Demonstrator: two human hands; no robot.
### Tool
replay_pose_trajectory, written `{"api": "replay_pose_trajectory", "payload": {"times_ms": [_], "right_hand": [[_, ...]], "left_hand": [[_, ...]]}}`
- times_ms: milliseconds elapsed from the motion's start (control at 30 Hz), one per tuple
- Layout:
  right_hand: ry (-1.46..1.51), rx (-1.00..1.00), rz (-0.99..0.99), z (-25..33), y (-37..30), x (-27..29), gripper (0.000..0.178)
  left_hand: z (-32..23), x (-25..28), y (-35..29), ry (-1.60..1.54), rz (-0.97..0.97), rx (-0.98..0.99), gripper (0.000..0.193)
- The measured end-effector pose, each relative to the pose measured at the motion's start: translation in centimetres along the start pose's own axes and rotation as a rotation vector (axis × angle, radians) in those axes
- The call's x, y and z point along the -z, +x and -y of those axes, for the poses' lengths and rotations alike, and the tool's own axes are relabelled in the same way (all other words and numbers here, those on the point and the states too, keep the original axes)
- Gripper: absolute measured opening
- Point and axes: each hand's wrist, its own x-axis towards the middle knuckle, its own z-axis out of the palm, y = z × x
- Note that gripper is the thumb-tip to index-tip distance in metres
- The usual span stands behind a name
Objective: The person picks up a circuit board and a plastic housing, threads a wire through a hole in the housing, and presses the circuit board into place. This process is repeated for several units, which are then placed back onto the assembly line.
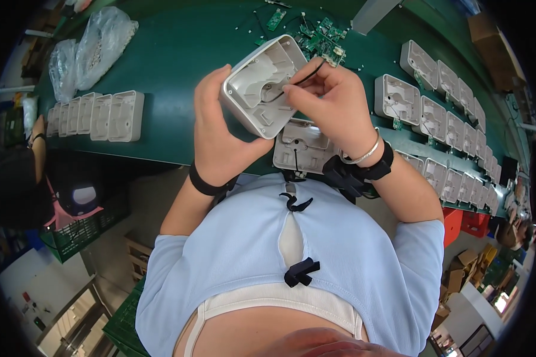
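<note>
White plastic housing [262,86], open side up, is held above the green workbench [178,53], left hand [220,128] wrapped around its left edge, right hand [333,104] pinching a thin black wire [307,74] inside it, rows of similar housings [452,128] lining the right.

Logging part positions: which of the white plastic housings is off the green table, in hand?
The open white housing gripped by the left hand, with the right hand feeding a black wire into it. All others lie on the green table.
</note>
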Motion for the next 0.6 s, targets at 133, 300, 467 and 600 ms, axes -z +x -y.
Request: {"api": "replay_pose_trajectory", "payload": {"times_ms": [133, 300, 467, 600], "right_hand": [[0.128, -0.048, -0.037, -0.9, 0.5, -0.4, 0.011], [-0.112, 0.368, 0.014, -1.3, -0.2, -1.0, 0.013], [-0.524, 0.675, 0.061, -1.2, -0.6, -0.1, 0.011], [-0.302, 0.369, -0.006, -1.2, -1.3, -0.8, 0.014]], "left_hand": [[0.0, -0.1, 0.0, 0.036, -0.004, -0.028, 0.102], [0.5, -0.4, -0.2, -0.009, -0.04, -0.039, 0.103], [0.5, -0.4, -1.0, -0.011, -0.008, 0.004, 0.105], [-0.1, -0.6, -1.1, -0.08, 0.071, 0.027, 0.11]]}}
